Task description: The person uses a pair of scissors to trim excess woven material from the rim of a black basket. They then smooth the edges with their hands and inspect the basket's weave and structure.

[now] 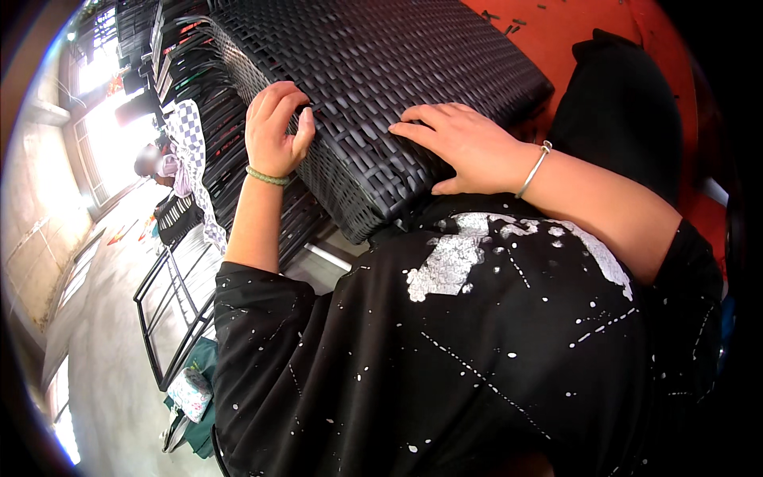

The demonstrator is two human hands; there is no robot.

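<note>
A large woven piece point(381, 67) lies in front of the person, its near corner close to the black shirt point(358, 334) and its far end running out past the upper edge of the view. It is box-like, with a broad upper face, a narrower side face turned toward the left, and softly rounded edges. The weave is of flat, dark strips, black to charcoal, passing over and under one another in slanting rows. Light catches the raised strips in grey, faintly violet glints, while the gaps between them stay black. The side face carries the weave down to the lower corner, where it darkens.

The left grip point(276, 131) is at the left edge of the piece, fingers curved toward the rim and thumb apart; whether it clasps the rim, I cannot tell. A green bracelet point(267, 176) circles that wrist. The right grip point(473, 147) is unclenched, its fingers spread on the upper face near the closer end, thumb down by the near edge; a silver bangle point(534, 171) sits on the wrist.

Dark frames point(226, 119) crowd the left side of the piece. To its right is a red surface point(584, 36) scattered with small dark scraps point(515, 25).
</note>
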